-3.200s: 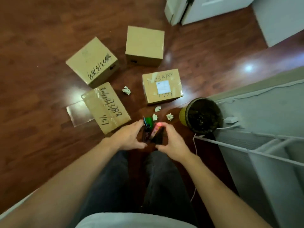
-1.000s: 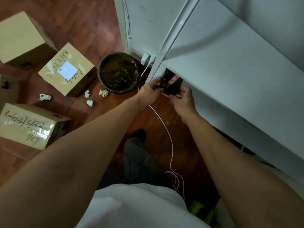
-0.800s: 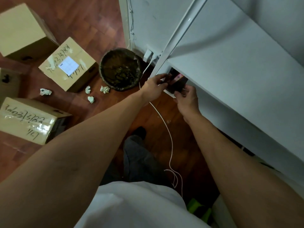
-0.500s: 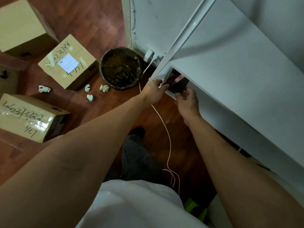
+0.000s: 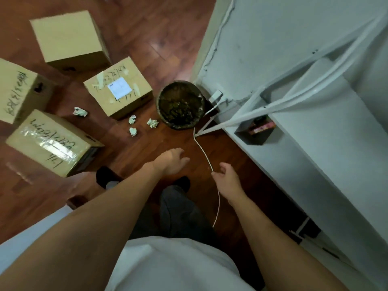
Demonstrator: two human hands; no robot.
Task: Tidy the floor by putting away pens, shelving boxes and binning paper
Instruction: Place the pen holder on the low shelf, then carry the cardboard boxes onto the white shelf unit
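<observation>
Nearest the camera, both bare forearms reach out over a white shirt and dark trousers above the wood floor. The left hand hangs over the floor with its fingers loosely extended, holding nothing. The right hand is likewise relaxed, fingers slightly curved and empty; a thin white cable runs just beside its fingertips, though whether it touches them cannot be told.

Taking the round dark bin as the landmark: the cable leads from the hands toward the bin's right side, up to a white plug at the wall. To the right of the bin, on the corner of the white shelf, stands the dark pen holder, upright, with something pink showing at its top; both hands are well apart from it.

Just left of the bin, three crumpled paper balls lie close together on the floor, and a fourth paper ball lies further left. Behind those, near the bin's left, sits a labelled cardboard box with a white sticker. Further left and nearer the camera lies a taped box with handwriting, another written-on box sits at the frame's left edge, and a plain box stands farthest from the bin.
</observation>
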